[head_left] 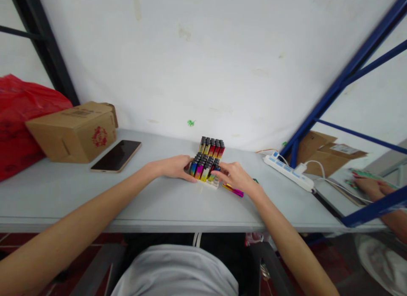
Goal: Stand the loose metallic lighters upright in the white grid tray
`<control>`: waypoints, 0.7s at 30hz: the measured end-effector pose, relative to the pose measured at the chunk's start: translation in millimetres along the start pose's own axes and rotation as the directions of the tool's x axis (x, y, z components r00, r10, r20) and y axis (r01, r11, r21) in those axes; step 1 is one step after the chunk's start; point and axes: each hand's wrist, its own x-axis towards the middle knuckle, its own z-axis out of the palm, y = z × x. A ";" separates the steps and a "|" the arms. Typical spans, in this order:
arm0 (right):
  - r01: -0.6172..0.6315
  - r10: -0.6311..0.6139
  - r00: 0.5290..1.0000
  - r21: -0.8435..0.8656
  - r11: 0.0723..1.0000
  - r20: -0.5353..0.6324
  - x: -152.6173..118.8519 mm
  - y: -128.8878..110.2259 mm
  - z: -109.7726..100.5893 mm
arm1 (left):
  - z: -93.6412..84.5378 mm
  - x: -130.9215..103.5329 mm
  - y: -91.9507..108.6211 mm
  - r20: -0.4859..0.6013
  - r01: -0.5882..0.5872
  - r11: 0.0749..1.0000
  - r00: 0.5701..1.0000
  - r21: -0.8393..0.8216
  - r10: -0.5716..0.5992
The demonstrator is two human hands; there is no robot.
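Colourful lighters (199, 170) with black tops stand upright in rows in a white tray (212, 185), whose front right corner shows bare slots. My left hand (178, 166) is curled round the tray's left end, its thumb at the front corner. At the right end, my right hand (234, 175) has its fingers closed on a lighter (216, 170) at the tray's edge; the fingertips are partly hidden. Behind stands another block of lighters (212, 146), yellow to red. A loose yellow and magenta lighter (234, 190) lies on the table below my right hand.
On the grey table (152, 207) a phone (117, 156) and a cardboard box (74, 132) lie left, beside a red bag (22, 122). A power strip (288, 172) with cables is at right, near a blue metal frame (346, 82). Another person's hands (369, 185) work beyond it.
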 end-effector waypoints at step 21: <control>-0.394 0.290 0.845 -0.156 0.906 -0.450 -83.5 55.5 -76.5 | -1.6 -0.6 1.5 0.005 0.021 0.999 1.000 -0.025 -0.021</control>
